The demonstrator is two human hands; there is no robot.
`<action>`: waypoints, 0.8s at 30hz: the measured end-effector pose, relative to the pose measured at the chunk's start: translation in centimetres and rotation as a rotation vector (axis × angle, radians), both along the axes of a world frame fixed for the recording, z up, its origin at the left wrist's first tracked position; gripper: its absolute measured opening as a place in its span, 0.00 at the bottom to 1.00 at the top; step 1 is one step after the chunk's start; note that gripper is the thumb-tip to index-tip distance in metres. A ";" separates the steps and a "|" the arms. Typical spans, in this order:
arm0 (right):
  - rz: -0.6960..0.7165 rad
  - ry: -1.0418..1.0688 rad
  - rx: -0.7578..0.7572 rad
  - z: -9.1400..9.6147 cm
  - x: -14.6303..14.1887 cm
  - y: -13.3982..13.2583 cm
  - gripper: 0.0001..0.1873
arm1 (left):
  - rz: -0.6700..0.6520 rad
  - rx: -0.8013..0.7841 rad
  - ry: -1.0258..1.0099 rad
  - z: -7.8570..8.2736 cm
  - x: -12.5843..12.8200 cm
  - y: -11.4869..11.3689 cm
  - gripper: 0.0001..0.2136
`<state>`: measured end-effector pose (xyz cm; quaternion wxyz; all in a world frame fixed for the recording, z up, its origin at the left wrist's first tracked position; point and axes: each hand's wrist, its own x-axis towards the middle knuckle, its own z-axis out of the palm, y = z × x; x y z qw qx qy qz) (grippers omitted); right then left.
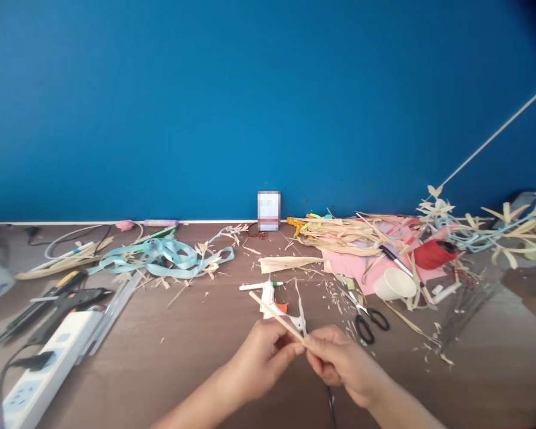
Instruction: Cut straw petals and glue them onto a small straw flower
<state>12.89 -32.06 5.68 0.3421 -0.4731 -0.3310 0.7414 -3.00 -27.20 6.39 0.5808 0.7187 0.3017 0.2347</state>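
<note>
Two hands (261, 357) (339, 357) pinch one strip (274, 314); one scissors (370, 320) near.

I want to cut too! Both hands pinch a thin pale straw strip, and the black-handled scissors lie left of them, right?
Not quite. In the head view the left hand and right hand do pinch the thin pale straw strip, but the black-handled scissors lie right of them, not left.

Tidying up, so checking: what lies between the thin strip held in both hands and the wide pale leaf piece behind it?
In the head view, a white glue gun lies between the strip and the leaf piece, among small scraps.
</note>
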 end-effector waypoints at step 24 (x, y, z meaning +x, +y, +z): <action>-0.015 0.239 -0.132 3.0 2.8 1.8 0.19 | 0.040 0.164 0.156 1.6 -3.3 0.5 0.09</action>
